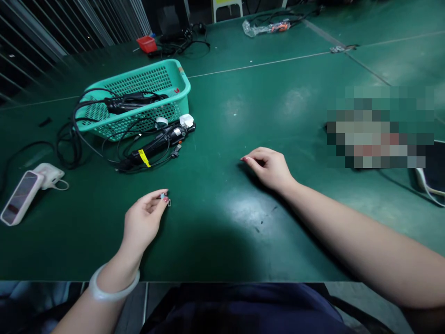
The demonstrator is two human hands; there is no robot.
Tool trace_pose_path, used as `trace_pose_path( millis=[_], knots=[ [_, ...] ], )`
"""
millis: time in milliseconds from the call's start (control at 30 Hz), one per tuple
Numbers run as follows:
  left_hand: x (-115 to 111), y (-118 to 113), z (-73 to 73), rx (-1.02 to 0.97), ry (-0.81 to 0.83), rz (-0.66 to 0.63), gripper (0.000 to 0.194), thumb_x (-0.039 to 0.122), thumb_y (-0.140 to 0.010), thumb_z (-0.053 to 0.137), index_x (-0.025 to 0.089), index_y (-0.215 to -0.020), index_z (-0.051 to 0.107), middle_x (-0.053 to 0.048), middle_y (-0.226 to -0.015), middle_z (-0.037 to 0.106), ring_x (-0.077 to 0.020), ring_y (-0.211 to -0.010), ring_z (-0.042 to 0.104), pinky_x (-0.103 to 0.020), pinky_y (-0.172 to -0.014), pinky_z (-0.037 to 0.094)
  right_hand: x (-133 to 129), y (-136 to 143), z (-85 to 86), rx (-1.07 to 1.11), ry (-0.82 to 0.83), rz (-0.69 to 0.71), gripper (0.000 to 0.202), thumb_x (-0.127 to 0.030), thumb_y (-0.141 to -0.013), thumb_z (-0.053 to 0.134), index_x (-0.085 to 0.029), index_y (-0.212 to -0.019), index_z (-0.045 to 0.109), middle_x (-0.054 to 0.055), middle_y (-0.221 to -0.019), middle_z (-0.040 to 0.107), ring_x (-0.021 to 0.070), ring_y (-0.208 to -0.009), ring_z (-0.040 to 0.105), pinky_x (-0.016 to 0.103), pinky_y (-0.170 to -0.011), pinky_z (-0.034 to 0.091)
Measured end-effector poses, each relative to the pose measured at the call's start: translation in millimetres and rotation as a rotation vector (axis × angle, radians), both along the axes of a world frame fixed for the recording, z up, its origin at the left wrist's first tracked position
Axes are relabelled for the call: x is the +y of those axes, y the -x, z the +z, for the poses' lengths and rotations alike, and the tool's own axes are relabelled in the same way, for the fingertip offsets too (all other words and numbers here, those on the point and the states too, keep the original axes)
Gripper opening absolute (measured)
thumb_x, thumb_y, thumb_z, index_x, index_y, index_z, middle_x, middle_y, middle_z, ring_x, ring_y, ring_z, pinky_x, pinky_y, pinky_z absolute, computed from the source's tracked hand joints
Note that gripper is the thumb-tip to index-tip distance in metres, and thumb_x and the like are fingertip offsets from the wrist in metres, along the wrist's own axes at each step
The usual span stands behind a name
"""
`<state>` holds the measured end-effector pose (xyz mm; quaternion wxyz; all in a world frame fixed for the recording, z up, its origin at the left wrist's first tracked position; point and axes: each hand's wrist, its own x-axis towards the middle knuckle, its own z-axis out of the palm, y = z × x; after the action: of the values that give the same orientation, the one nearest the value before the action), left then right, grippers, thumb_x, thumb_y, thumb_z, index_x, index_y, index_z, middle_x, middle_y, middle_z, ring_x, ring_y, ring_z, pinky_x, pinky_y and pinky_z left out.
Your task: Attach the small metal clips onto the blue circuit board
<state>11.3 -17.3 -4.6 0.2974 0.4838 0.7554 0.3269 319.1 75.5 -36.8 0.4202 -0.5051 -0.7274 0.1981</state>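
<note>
My left hand point(144, 220) is closed in a pinch over the green table point(208, 241). Between its thumb and forefinger is a small pale-blue and silver piece point(168, 202) with a loop-like end, too small to name. Further right, my right hand point(273, 169) rests low over the tabletop, fingers curled and thumb tip against the forefinger. Whether anything is in that pinch is hidden. Nearest the left hand lies a black tool-like device point(156, 146) with a yellow tag and coiled cable.
Behind the device stands a green plastic basket point(182, 99) holding another black corded device point(132, 102). A pink-framed phone-like device point(22, 197) lies at left. Farther back are a red tray point(146, 44) and a plastic-wrapped item point(264, 28). A blurred-out patch covers something at right.
</note>
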Motion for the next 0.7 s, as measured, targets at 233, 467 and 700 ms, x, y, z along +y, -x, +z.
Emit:
trace_pose_path(
  millis=[233, 467, 700],
  knots=[
    [5, -6, 1.9, 0.501, -0.092, -0.195, 0.032, 0.041, -0.083, 0.053, 0.028, -0.107, 0.070, -0.005, -0.093, 0.071, -0.0193, -0.076, 0.063, -0.035, -0.078, 0.049, 3, 0, -2.2, -0.027, -0.010, 0.033, 0.021, -0.028, -0.086, 0.058, -0.018, -0.075, 0.072, 0.005, -0.079, 0.070, 0.0169, -0.074, 0.063, 0.031, -0.069, 0.049],
    [8, -8, -15.8, 0.113, -0.165, -0.165, 0.036, 0.042, -0.088, 0.048, 0.023, -0.112, 0.066, -0.006, -0.103, 0.070, -0.0189, -0.095, 0.063, -0.035, -0.089, 0.047, 4, -1, -3.4, -0.008, 0.027, 0.024, 0.022, -0.029, -0.086, 0.058, -0.018, -0.076, 0.073, 0.005, -0.077, 0.070, 0.0169, -0.072, 0.062, 0.032, -0.069, 0.048],
    [32, -86, -20.5, -0.068, -0.254, -0.364, 0.026, 0.030, -0.090, 0.046, 0.023, -0.104, 0.066, -0.005, -0.097, 0.069, -0.0164, -0.093, 0.061, -0.031, -0.089, 0.044, -5, -8, -0.9, 0.007, 0.110, 0.003, 0.021, -0.031, -0.085, 0.058, -0.018, -0.080, 0.074, 0.006, -0.085, 0.073, 0.0185, -0.079, 0.065, 0.033, -0.075, 0.049]
  ],
)
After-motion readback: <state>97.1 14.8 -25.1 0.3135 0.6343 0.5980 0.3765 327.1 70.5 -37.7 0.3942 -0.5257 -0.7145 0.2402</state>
